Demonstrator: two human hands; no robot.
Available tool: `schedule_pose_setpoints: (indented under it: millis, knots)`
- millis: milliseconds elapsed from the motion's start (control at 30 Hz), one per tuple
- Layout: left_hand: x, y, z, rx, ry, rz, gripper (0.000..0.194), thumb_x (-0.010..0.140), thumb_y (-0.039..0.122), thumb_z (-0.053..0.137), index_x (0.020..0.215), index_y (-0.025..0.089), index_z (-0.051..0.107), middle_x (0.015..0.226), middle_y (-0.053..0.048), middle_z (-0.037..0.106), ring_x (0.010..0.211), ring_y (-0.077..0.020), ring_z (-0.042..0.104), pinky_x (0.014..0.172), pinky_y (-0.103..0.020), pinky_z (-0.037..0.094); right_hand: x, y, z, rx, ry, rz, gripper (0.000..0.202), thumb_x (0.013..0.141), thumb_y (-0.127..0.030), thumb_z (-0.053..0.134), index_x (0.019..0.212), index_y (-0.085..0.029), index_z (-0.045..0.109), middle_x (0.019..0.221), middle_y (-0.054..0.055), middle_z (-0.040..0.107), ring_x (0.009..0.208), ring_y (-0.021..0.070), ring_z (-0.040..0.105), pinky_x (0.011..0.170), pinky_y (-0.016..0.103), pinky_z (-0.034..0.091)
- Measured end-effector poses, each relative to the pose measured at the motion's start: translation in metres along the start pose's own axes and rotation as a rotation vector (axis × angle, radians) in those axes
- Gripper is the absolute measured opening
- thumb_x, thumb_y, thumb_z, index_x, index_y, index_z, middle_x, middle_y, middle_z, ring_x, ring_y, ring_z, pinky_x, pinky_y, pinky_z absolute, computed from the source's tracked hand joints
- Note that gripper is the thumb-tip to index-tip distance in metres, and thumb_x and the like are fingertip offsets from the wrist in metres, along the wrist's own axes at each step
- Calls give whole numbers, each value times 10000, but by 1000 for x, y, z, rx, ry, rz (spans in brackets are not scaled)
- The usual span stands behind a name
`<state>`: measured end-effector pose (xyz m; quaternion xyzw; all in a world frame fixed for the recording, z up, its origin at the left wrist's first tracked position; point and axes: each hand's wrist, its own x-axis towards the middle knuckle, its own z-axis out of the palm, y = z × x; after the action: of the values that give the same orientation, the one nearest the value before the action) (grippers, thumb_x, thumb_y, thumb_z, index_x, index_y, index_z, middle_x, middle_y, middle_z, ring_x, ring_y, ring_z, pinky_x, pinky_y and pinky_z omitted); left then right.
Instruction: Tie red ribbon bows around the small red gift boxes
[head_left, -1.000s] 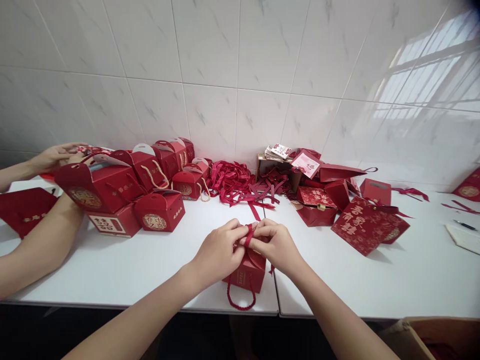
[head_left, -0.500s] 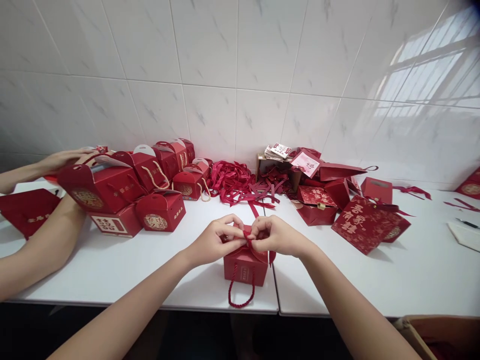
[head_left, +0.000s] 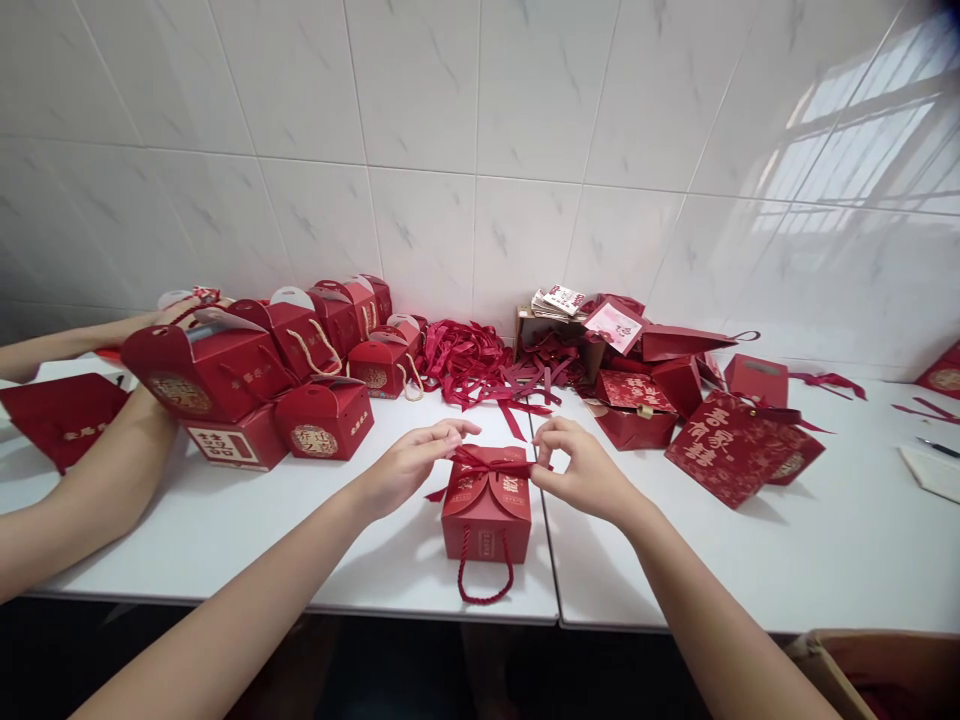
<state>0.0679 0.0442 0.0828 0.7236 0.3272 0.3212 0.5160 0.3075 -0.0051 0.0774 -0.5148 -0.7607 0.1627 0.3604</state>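
A small red gift box (head_left: 487,525) with a scalloped folded lid and a twisted rope handle (head_left: 486,600) sits before me at the table's front edge. A dark red ribbon (head_left: 495,465) crosses its top, gathered into a knot at the middle. My left hand (head_left: 409,465) pinches the ribbon at the box's left side, index finger stretched over it. On the other side, my right hand (head_left: 574,468) grips the ribbon between thumb and curled finger. One ribbon tail (head_left: 436,495) hangs at the left.
Several red gift boxes (head_left: 322,420) are stacked at the left, where another person's arms (head_left: 112,490) reach in. A heap of red ribbons (head_left: 465,355) lies by the tiled wall. Red bags (head_left: 720,450) stand at the right. A cardboard box (head_left: 885,650) is at lower right.
My hands have moved apart from the knot at the middle, out to both sides of the box. The ribbon is now drawn sideways across the lid.
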Motion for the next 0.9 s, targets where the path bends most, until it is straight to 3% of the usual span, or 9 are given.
schedule_pose_setpoints:
  millis: [67, 200, 400, 533, 600, 667, 733, 800, 900]
  knots:
    - [1, -2, 1, 69, -12, 22, 304, 863, 426, 457, 725, 173, 552, 1153, -87, 547, 1025, -224, 523, 900, -375, 403, -1, 1, 3, -16, 66, 24, 164, 671, -199, 578, 597, -191, 432, 838, 30, 491, 832, 196, 478, 787, 337, 380]
    - [-3, -7, -6, 530, 7, 103, 333, 870, 420, 465, 646, 181, 525, 1194, -54, 545, 1166, -257, 405, 996, -474, 281, -7, 2, 6, -61, 220, 96, 274, 603, -193, 576, 682, -215, 315, 829, 9, 415, 794, 190, 426, 722, 306, 366]
    - [-15, -10, -10, 1014, 206, 242, 318, 858, 438, 502, 669, 200, 599, 1213, -58, 543, 1235, -342, 293, 965, -609, 177, -14, 8, 10, -59, 255, 133, 305, 594, -225, 583, 731, -225, 310, 840, 3, 411, 794, 196, 429, 755, 338, 381]
    - [-15, -23, -3, 695, 232, 175, 261, 859, 429, 495, 750, 201, 559, 1112, -63, 560, 1142, -279, 434, 975, -538, 288, -19, 24, 14, 250, 90, 78, 295, 679, -259, 585, 926, -234, 426, 1084, 52, 481, 1074, 230, 467, 913, 398, 382]
    - [-16, -34, 4, 334, 170, 117, 222, 863, 432, 488, 866, 212, 518, 1096, -62, 549, 1075, -230, 512, 928, -444, 398, -25, 29, 21, 520, -102, 24, 552, 708, -348, 633, 1193, -266, 383, 1318, 82, 412, 1259, 228, 384, 1000, 405, 348]
    - [-20, -44, 13, 12, 135, 87, 267, 847, 436, 518, 1006, 235, 445, 1116, -62, 535, 1051, -200, 553, 884, -384, 455, -33, 29, 33, 647, -250, -2, 900, 658, -414, 724, 1386, -292, 210, 1452, 103, 295, 1343, 227, 305, 1054, 407, 310]
    - [-27, -50, 21, -168, 166, 77, 419, 826, 430, 559, 1144, 268, 340, 1179, -73, 511, 1076, -189, 560, 900, -379, 462, -41, 24, 43, 629, -273, 11, 1070, 611, -398, 786, 1443, -294, 122, 1479, 120, 265, 1342, 235, 320, 1071, 420, 301]
    - [-36, -49, 24, -201, 213, 80, 521, 830, 413, 563, 1226, 290, 248, 1252, -99, 480, 1136, -191, 539, 936, -397, 447, -45, 16, 40, 588, -223, 57, 1078, 612, -357, 800, 1454, -304, 130, 1458, 127, 313, 1292, 244, 401, 1042, 439, 353]
    - [-53, -34, 10, -38, 256, 150, 565, 830, 376, 568, 1263, 287, 216, 1308, -132, 446, 1223, -215, 475, 962, -421, 434, -41, 7, -4, 480, -157, 142, 1022, 571, -316, 832, 1427, -303, 273, 1341, 132, 478, 1141, 262, 546, 902, 418, 481]
